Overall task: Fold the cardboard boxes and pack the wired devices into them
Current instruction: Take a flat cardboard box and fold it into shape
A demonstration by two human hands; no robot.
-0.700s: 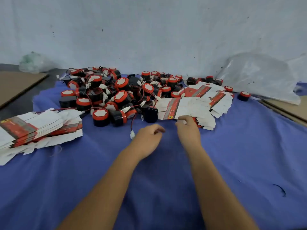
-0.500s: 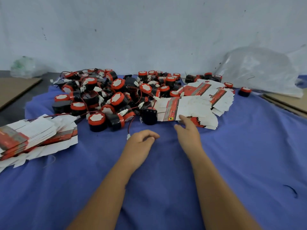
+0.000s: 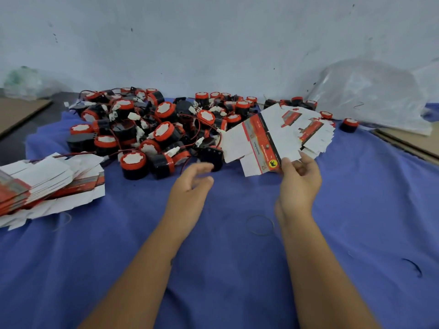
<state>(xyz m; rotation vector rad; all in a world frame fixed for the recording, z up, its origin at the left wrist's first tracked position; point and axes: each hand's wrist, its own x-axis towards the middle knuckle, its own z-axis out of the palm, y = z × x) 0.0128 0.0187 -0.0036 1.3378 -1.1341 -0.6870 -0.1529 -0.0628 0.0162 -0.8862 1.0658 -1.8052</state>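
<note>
I am pinching one flat cardboard box [image 3: 257, 143] by its near corner with my right hand [image 3: 299, 180], thumb on top and fingers curled under it, so the white and red sheet is tilting up off the blue cloth [image 3: 237, 269] that is covering the desk. The flat box is hanging in front of the pile of wired devices [image 3: 152, 129] and just left of the right-hand stack of flat boxes [image 3: 313, 129], which is fanning out on the cloth beyond my fingers. My left hand [image 3: 190, 186] is hovering above the cloth with its fingers loosely spread and a little bent, gripping nothing, just near the closest black and red devices and apart from the sheet. The devices are lying heaped across the far middle of the cloth, round black bodies with red rims and white tops, their red and black wires and white plugs tangling among them. One device [image 3: 348, 125] is sitting apart, to the right of the fanned stack. A second, bigger stack of flat boxes [image 3: 45, 184] is lying at the left edge of the cloth, well away from both hands. A thin wire loop [image 3: 260, 225] is resting on the cloth beside my right wrist. A crumpled clear plastic bag [image 3: 370, 91] is leaning by the wall at far right, and brown cardboard sheets [image 3: 16, 112] are showing at far left
</note>
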